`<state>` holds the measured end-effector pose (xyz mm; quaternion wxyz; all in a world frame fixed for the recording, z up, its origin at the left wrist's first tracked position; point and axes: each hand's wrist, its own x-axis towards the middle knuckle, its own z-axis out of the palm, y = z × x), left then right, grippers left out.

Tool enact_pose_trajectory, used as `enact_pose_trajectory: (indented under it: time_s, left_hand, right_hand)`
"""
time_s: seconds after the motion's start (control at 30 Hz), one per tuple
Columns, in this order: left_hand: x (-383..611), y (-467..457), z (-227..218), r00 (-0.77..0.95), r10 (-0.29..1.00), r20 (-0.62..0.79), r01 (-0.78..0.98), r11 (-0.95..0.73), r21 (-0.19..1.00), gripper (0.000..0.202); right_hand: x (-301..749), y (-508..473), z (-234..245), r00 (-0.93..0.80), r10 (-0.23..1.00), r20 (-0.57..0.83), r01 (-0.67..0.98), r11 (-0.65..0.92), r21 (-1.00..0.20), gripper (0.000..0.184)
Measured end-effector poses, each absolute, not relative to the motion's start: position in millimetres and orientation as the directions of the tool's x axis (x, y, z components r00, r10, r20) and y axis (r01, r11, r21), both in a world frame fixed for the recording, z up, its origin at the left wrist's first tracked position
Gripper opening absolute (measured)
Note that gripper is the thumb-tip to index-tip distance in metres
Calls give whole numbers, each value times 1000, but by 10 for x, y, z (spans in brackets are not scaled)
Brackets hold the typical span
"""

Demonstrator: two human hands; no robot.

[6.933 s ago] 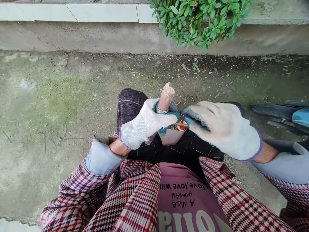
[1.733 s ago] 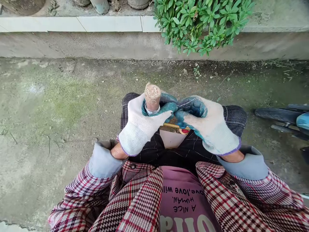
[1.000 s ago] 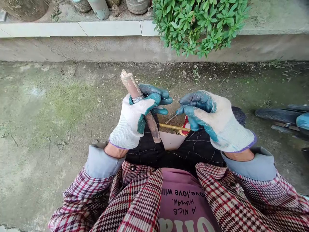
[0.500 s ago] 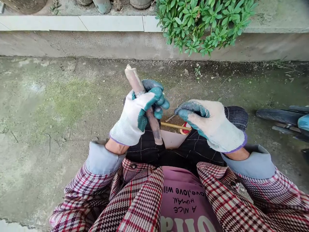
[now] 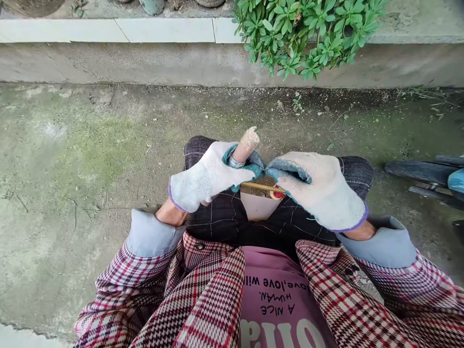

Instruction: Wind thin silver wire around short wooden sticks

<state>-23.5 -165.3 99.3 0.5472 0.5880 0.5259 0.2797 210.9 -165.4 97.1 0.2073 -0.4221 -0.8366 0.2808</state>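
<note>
My left hand (image 5: 208, 176), in a white glove with a teal palm, is wrapped round a short wooden stick (image 5: 245, 144) whose pale frayed end sticks up and away from me. A few turns of thin silver wire (image 5: 235, 163) ring the stick just above my fingers. My right hand (image 5: 319, 186), gloved the same, is closed in a pinch right beside the stick; I cannot make out what it pinches. Both hands hover over my lap, above a small box (image 5: 259, 205) with a gold rim and a red mark.
I sit on mossy concrete ground (image 5: 83, 154) facing a low concrete kerb (image 5: 145, 60). A green leafy plant (image 5: 308, 34) hangs over the kerb. A dark vehicle part (image 5: 424, 171) lies at the right edge.
The stick has swung from leaning left to pointing up and right. My hands, apart a moment ago, have come together with the fingertips meeting at the wire.
</note>
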Motion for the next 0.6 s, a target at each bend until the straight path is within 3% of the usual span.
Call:
enact_pose_trajectory:
  time_s: [0.13, 0.27, 0.47, 0.6]
  left_hand:
    - [-261, -1642, 962, 368, 882, -293, 258, 206, 944, 16]
    - [-258, -1663, 874, 438, 862, -255, 134, 218, 967, 17]
    - [-242, -1713, 785, 473, 811, -344, 146, 312, 939, 15]
    - [-259, -1735, 747, 470, 823, -319, 98, 311, 945, 15]
  right_hand:
    - [2138, -1647, 989, -616, 769, 169, 605, 600, -524, 19]
    - [2171, -1650, 1011, -614, 767, 188, 560, 591, -581, 17]
    - [2211, -1648, 1015, -617, 770, 162, 548, 568, -614, 16]
    - [2228, -1651, 1003, -626, 756, 192, 524, 591, -613, 15]
